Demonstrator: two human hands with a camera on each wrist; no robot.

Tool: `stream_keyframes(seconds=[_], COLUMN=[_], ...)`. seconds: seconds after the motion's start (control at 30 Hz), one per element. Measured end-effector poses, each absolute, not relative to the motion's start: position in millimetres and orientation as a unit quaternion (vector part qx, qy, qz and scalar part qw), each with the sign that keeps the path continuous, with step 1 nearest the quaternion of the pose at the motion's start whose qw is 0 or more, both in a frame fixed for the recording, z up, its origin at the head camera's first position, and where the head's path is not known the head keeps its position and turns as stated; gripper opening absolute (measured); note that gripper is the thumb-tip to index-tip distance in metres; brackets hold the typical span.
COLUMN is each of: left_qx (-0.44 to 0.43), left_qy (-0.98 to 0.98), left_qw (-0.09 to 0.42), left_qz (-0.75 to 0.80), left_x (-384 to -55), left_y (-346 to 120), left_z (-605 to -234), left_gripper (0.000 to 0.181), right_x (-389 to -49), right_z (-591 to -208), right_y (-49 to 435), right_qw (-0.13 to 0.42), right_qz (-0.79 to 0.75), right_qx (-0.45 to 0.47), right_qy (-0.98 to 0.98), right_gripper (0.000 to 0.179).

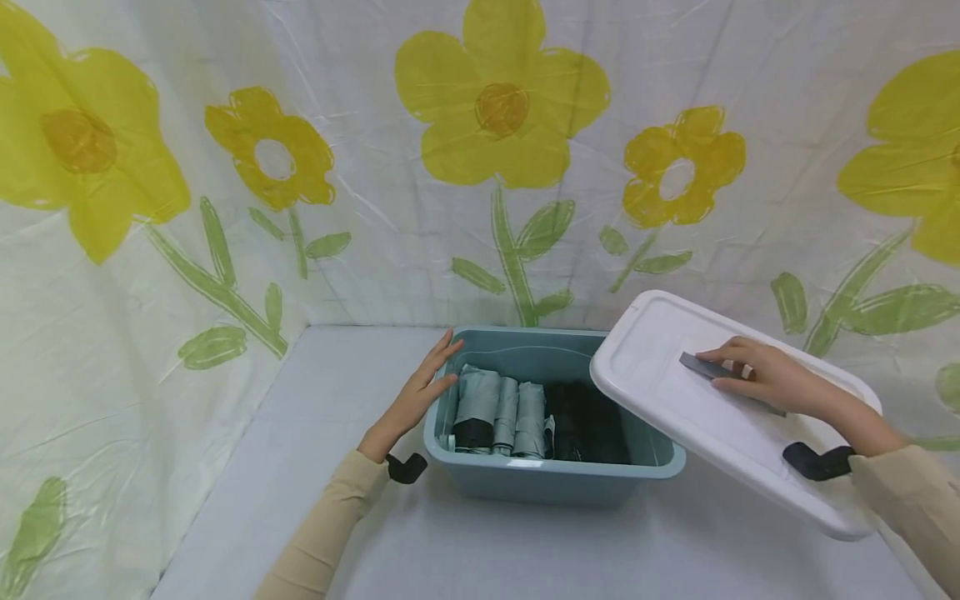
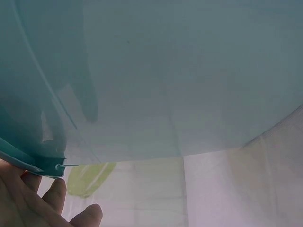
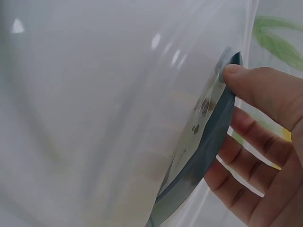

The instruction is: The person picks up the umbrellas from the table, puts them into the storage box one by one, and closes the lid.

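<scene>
A blue-grey plastic storage bin (image 1: 547, 482) stands on the table with its top uncovered. Inside it, light grey rolled bundles (image 1: 506, 413) lie beside black ones (image 1: 588, 421); whether they are cloth is unclear. My left hand (image 1: 411, 402) touches the bin's left rim, its fingers fairly straight; the left wrist view shows fingertips (image 2: 56, 193) against the rim's underside. With my right hand (image 1: 772, 375) I grip the grey handle (image 3: 208, 146) of a white lid (image 1: 660, 342). The lid is tilted and held up over the bin's right end, reaching out to the right.
A white table (image 1: 360, 367) carries the bin near its back edge. Behind and to the left hangs a white curtain (image 1: 390, 250) printed with yellow flowers. Dark bands (image 1: 407, 468) sit on both wrists.
</scene>
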State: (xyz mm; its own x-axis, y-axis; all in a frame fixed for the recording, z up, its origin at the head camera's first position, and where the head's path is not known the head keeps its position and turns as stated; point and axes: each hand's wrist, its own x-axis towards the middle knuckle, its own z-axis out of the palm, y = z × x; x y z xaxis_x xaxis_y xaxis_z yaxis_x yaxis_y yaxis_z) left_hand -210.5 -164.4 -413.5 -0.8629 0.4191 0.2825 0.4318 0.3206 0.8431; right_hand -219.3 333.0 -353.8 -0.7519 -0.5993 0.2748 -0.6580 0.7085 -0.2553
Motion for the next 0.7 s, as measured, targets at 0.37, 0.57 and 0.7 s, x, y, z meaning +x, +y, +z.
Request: stream_keyframes(seconds=[0.37, 0.57, 0.7], left_qx=[-0.263, -0.264, -0.263], left_qy=[-0.811, -0.809, -0.81], left_qw=[0.006, 0.01, 0.009], left_qz=[-0.523, -0.525, -0.524], left_x=[-211.6, -212.2, -212.7], left_y=[-165.2, -165.0, -165.1], left_z=[-415.2, -416.7, -417.9], left_gripper=[0.05, 0.05, 0.05], right_x=[-219.3, -219.9, -220.9], right_z=[-351.1, -345.6, -343.3], right_y=[309.1, 296.8, 290.5], right_qw=[0.064, 0.056, 0.043], right_qz=[0.175, 0.165, 0.167], right_qx=[0.369, 0.382, 0.393], right_qy=[-0.911, -0.908, -0.903], right_gripper=[0.038, 0.039, 0.039])
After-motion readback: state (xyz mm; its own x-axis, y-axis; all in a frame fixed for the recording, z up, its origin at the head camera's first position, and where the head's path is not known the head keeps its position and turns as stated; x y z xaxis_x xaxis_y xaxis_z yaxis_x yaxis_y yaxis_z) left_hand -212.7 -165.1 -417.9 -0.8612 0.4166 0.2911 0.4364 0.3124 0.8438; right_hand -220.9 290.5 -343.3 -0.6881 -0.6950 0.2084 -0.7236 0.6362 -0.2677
